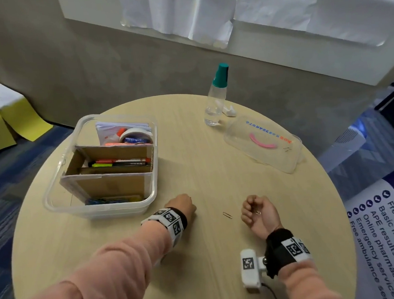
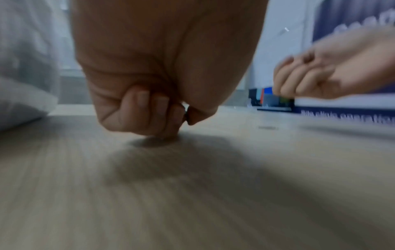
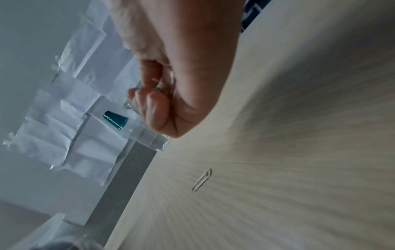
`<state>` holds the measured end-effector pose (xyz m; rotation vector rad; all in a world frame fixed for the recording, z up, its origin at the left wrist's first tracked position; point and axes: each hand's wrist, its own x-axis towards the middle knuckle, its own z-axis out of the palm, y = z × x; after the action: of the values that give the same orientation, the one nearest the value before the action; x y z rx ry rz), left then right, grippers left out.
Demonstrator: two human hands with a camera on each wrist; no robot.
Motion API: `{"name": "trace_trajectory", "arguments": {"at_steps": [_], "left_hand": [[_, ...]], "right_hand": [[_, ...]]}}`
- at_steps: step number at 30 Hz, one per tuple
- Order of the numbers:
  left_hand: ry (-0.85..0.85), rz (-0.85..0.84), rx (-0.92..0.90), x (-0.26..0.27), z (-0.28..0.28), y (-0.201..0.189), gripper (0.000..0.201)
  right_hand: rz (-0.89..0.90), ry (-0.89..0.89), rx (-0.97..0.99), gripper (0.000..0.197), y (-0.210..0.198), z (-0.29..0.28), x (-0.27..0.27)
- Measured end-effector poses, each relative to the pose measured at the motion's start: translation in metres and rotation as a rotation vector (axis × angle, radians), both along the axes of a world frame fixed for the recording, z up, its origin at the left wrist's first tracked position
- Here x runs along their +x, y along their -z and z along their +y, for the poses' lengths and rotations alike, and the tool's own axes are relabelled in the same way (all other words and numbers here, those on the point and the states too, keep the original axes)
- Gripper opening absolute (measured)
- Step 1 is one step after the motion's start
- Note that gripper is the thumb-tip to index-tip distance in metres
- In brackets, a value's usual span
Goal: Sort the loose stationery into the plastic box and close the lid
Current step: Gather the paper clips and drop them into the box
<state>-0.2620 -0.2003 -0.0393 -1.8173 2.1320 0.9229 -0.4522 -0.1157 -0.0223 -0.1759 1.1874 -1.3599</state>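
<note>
The clear plastic box (image 1: 52, 194) stands open at the table's left, with cardboard dividers holding pens, tape and glue. Its lid (image 1: 244, 146) lies upside down at the right, pink handle showing. My left hand (image 1: 183, 205) is just in front of the box, its fingers (image 2: 149, 110) curled down onto the tabletop and pinching a small dark item (image 2: 186, 117) against the thumb. My right hand (image 1: 257, 209) lies palm up, curled round silver paper clips (image 1: 258, 212); wire glints inside the fist (image 3: 171, 84). One loose paper clip (image 1: 227, 215) (image 3: 202, 180) lies between the hands.
A clear bottle with a teal cap (image 1: 215, 99) stands at the table's far side beside a crumpled white scrap (image 1: 229, 111). The round wooden table (image 1: 200, 277) has bare surface near me. A printed banner (image 1: 387, 224) is at the right edge.
</note>
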Motion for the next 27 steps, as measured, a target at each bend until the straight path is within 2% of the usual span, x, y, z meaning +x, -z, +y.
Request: {"name": "trace_trajectory", "arguments": {"at_steps": [2,3,4,6,7,8,10,12,14,17,19,21,22,25,26,27], "left_hand": [[-0.011,0.094,0.02,0.002,0.01,-0.011,0.028],[-0.034,0.204,0.038,0.003,0.015,-0.018,0.028],[-0.063,0.348,0.078,0.003,0.019,-0.026,0.027],[-0.129,0.689,0.246,0.004,0.026,-0.042,0.03],[-0.159,0.851,0.34,0.004,0.028,-0.05,0.031],[-0.186,0.993,0.416,0.005,0.03,-0.058,0.031],[-0.234,1.205,0.527,0.006,0.031,-0.073,0.033],[-0.269,1.345,0.594,0.008,0.031,-0.085,0.035],[-0.316,1.431,0.621,0.013,0.03,-0.095,0.035],[-0.405,1.473,0.6,0.023,0.028,-0.108,0.038],[-0.49,1.472,0.572,0.033,0.024,-0.117,0.043],[-0.567,1.454,0.521,0.047,0.018,-0.126,0.041],[-0.601,1.443,0.486,0.056,0.015,-0.131,0.04],[-0.664,1.368,0.352,0.091,0.004,-0.139,0.039],[-0.671,1.318,0.301,0.104,0.001,-0.14,0.038],[-0.674,1.258,0.254,0.116,-0.001,-0.139,0.037]], "right_hand": [[0.057,0.025,0.036,0.024,0.004,-0.001,-0.001],[0.172,-0.001,0.074,0.023,0.007,-0.002,0.0],[0.377,-0.066,0.118,0.021,0.01,-0.004,0.001],[0.91,-0.282,0.191,0.009,0.019,-0.007,0.006],[1.118,-0.381,0.205,0.004,0.022,-0.009,0.011],[1.251,-0.477,0.212,0.007,0.024,-0.009,0.015],[1.386,-0.608,0.219,0.009,0.028,-0.011,0.022],[1.492,-0.685,0.253,0.011,0.027,-0.013,0.027],[1.549,-0.75,0.286,0.011,0.025,-0.015,0.032],[1.57,-0.845,0.349,0.013,0.02,-0.015,0.039],[1.541,-0.883,0.391,0.025,0.014,-0.013,0.04],[1.358,-0.811,0.362,0.03,0.007,-0.011,0.04],[1.167,-0.708,0.305,0.029,0.003,-0.009,0.04],[0.34,-0.242,0.114,0.026,-0.004,-0.004,0.042],[0.134,-0.156,0.063,0.02,-0.008,-0.003,0.044],[0.011,-0.111,0.025,0.012,-0.014,-0.002,0.048]]}}
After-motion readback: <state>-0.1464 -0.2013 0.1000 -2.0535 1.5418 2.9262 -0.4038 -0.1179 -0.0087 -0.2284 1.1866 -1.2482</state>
